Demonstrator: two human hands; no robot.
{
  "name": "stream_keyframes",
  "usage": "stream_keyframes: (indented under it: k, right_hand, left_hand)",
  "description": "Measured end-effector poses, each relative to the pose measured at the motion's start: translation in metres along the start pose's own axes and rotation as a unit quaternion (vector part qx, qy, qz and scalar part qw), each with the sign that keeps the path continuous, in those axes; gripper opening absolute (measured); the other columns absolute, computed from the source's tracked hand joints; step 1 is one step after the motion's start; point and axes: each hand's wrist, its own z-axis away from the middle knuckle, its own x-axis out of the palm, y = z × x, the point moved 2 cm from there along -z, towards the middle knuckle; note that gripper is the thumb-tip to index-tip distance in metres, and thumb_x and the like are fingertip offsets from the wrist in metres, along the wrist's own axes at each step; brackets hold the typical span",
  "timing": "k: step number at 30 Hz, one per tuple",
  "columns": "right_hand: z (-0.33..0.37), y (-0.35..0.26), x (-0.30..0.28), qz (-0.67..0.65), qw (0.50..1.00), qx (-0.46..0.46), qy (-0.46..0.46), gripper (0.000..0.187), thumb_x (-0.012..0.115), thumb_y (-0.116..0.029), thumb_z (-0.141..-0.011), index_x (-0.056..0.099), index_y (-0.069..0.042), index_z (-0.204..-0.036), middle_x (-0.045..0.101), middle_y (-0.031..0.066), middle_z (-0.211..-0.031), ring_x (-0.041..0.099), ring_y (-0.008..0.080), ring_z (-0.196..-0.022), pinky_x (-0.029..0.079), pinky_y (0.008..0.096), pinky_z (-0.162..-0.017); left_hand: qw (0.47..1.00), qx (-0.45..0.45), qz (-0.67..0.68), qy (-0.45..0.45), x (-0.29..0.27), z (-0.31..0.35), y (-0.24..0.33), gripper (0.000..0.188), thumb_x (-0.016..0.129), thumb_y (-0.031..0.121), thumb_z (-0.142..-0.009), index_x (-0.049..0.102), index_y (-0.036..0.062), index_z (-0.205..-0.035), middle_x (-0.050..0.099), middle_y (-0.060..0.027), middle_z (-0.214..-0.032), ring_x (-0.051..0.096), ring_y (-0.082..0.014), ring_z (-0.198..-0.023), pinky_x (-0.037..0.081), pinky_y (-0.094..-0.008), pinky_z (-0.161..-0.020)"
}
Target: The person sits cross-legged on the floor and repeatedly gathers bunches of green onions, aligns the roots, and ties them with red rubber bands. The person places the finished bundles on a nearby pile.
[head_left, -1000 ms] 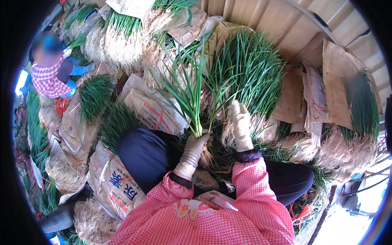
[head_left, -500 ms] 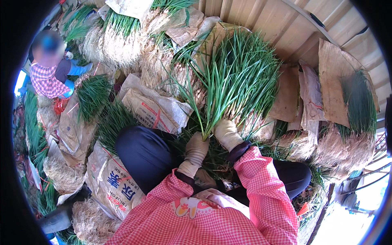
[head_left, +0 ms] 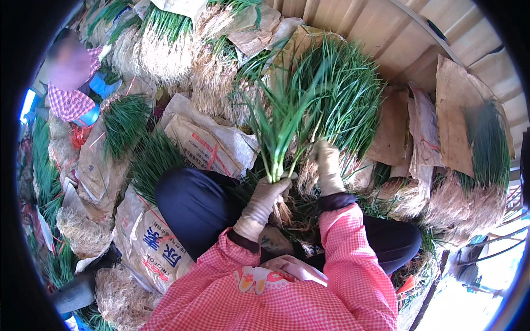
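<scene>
My left hand, in a pale fabric glove, is closed round the stems of a small bunch of chive-like plants. Its long flat green leaves fan upward; pale roots hang below the fist. To its right, my right hand, gloved too, is raised at the lower front of a big heap of the same plants. Its fingers are blurred, and I cannot tell whether they grip a stalk. Between my bent knees lie more green leaves and roots, partly hidden by my hands.
Printed woven sacks lie to my left, with rooted bundles around them. More bundles line the back. Brown cardboard leans by the corrugated wall at right. Another person sits at far left.
My right hand has come away from the left one, moving up and right to the heap. The bunch in my left hand looks fuller, and its roots now show.
</scene>
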Motion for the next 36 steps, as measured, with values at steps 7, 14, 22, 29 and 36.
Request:
stream_keyframes:
  k: [7, 14, 22, 29, 36]
  right_hand:
    - [-0.033, -0.008, 0.025, 0.405, 0.913, -0.044, -0.009, 0.028, 0.05, -0.021, -0.085, 0.054, 0.002, -0.099, 0.065, 0.0173, -0.086, 0.064, 0.0266, -0.071, 0.051, 0.0366, -0.065]
    - [-0.046, 0.004, 0.054, 0.307, 0.942, -0.064, -0.122, 0.026, 0.056, -0.023, -0.088, 0.057, -0.001, -0.103, 0.053, 0.0009, -0.062, 0.05, 0.0085, -0.051, 0.044, 0.021, -0.047]
    - [0.06, -0.053, 0.069, 0.119, 0.981, 0.052, -0.146, 0.023, 0.067, -0.025, -0.082, 0.059, -0.003, -0.082, 0.046, -0.003, -0.053, 0.04, 0.0068, -0.042, 0.032, 0.0218, -0.039]
    - [0.095, -0.068, 0.079, -0.018, 0.983, 0.028, -0.183, 0.024, 0.056, -0.025, -0.09, 0.062, -0.004, -0.081, 0.049, -0.003, -0.051, 0.04, 0.0063, -0.04, 0.032, 0.0207, -0.039]
    - [0.092, -0.055, 0.058, -0.064, 0.993, 0.068, -0.074, 0.03, 0.053, -0.031, -0.089, 0.059, -0.005, -0.075, 0.047, -0.0014, -0.051, 0.038, 0.0094, -0.039, 0.032, 0.0246, -0.039]
  left_hand:
    - [0.943, 0.152, 0.29, 0.063, -0.005, 0.002, 0.042, 0.027, 0.061, 0.011, -0.085, 0.053, 0.0027, -0.11, 0.055, -0.004, -0.081, 0.053, -0.0148, -0.07, 0.049, -0.0304, -0.065]
    - [0.965, 0.016, 0.198, 0.171, -0.041, -0.019, -0.003, 0.02, 0.066, 0.021, -0.082, 0.064, 0.0098, -0.098, 0.043, 0.0046, -0.056, 0.04, -0.0084, -0.043, 0.036, -0.0236, -0.042]
    - [0.989, -0.037, 0.058, 0.132, -0.008, -0.007, -0.016, 0.029, 0.064, 0.026, -0.083, 0.062, 0.012, -0.108, 0.045, 0.0049, -0.058, 0.038, -0.0057, -0.044, 0.032, -0.0214, -0.04]
    - [0.995, -0.004, 0.05, 0.091, 0.011, 0.02, 0.006, 0.019, 0.066, 0.028, -0.081, 0.061, 0.0103, -0.088, 0.054, 0.0029, -0.069, 0.047, -0.0064, -0.057, 0.038, -0.0202, -0.054]
    - [0.999, -0.034, -0.021, -0.019, 0.001, 0.016, 0.0, 0.031, 0.067, 0.038, -0.078, 0.057, 0.0095, -0.07, 0.05, 0.003, -0.061, 0.044, -0.0065, -0.054, 0.035, -0.0203, -0.054]
